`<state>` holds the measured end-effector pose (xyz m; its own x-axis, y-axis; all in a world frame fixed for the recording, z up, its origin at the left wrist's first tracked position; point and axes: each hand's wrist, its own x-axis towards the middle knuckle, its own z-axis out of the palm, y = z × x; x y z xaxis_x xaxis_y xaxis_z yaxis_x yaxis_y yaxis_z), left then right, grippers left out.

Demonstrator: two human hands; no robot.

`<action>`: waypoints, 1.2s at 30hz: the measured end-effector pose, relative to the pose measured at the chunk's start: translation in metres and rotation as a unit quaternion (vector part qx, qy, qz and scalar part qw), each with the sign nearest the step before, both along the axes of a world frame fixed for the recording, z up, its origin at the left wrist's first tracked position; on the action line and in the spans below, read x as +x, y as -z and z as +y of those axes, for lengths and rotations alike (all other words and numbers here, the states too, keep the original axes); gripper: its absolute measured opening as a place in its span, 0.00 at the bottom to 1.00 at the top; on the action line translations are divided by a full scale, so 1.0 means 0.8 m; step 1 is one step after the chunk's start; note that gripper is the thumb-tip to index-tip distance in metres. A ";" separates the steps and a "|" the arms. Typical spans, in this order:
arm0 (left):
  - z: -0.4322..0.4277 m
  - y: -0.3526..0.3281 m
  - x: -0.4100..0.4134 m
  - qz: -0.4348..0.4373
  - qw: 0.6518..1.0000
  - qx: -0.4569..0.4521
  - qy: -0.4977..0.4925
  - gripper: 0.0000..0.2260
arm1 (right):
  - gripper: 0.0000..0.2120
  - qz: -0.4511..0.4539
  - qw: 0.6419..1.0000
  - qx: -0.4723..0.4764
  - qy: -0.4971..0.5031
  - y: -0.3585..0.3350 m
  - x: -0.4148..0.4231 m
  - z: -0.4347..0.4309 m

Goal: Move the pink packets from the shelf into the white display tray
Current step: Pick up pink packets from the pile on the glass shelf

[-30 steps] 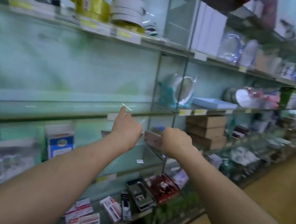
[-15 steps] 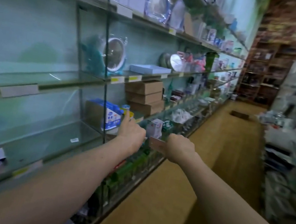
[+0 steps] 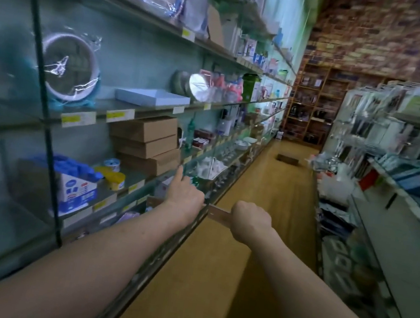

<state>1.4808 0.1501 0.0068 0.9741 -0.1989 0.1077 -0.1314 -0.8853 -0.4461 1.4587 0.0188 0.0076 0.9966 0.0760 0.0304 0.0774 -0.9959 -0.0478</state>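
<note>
Both my arms reach forward over the aisle beside the glass shelves. A flat stack of pink packets (image 3: 218, 212) spans the gap between my hands, and only its middle shows. My right hand (image 3: 250, 219) is a fist gripping its right end. My left hand (image 3: 183, 199) holds the left end, with the index finger sticking out toward the shelf edge. The white display tray (image 3: 155, 96) sits on the glass shelf above and to the left of my hands, next to a wrapped round mirror (image 3: 68, 67).
Brown cardboard boxes (image 3: 148, 144) are stacked on the shelf under the tray. A blue and white box (image 3: 76, 188) and small tubs stand lower left. Another rack of goods (image 3: 390, 185) lines the right. The wooden floor aisle (image 3: 266, 194) runs ahead to a brick wall.
The view has swung right along the aisle. Both hands keep the pink packets between them. The white tray and the cardboard boxes now lie left of my hands.
</note>
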 end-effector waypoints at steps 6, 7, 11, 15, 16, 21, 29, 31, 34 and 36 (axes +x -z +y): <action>-0.028 0.000 0.080 -0.010 0.999 -0.016 0.026 0.05 | 0.06 -0.012 1.000 0.006 0.023 -0.004 0.072 -0.028; -0.034 0.001 0.090 -0.009 0.999 -0.016 0.027 0.05 | 0.06 -0.012 1.000 0.008 0.026 -0.004 0.082 -0.033; -0.056 -0.001 0.130 -0.010 0.999 -0.007 0.035 0.06 | 0.07 -0.017 0.999 0.013 0.034 -0.005 0.122 -0.054; -0.081 -0.005 0.172 -0.014 0.999 -0.002 0.033 0.06 | 0.09 -0.025 0.999 0.012 0.021 -0.010 0.169 -0.082; -0.088 -0.006 0.183 -0.017 0.999 -0.003 0.030 0.07 | 0.09 -0.027 0.999 0.013 0.016 -0.012 0.182 -0.090; -0.125 -0.016 0.237 -0.031 0.999 0.007 -0.005 0.06 | 0.10 -0.042 0.999 0.007 -0.021 -0.020 0.249 -0.132; -0.193 -0.046 0.318 -0.054 0.996 -0.029 -0.070 0.04 | 0.09 -0.046 0.995 -0.025 -0.088 -0.061 0.344 -0.205; -0.204 -0.051 0.337 -0.066 0.994 -0.035 -0.083 0.05 | 0.09 -0.061 0.992 -0.024 -0.104 -0.066 0.365 -0.218; -0.215 -0.058 0.358 -0.072 0.991 -0.023 -0.107 0.05 | 0.10 -0.071 0.989 -0.025 -0.126 -0.068 0.396 -0.232; -0.216 -0.064 0.370 -0.071 0.990 -0.018 -0.118 0.06 | 0.10 -0.075 0.987 -0.020 -0.142 -0.068 0.416 -0.234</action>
<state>1.7765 -0.0224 0.0579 0.9676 0.0400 0.2493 0.1434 -0.8997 -0.4123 1.7917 -0.1687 0.0623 0.9194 0.3557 0.1681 0.3566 -0.9339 0.0253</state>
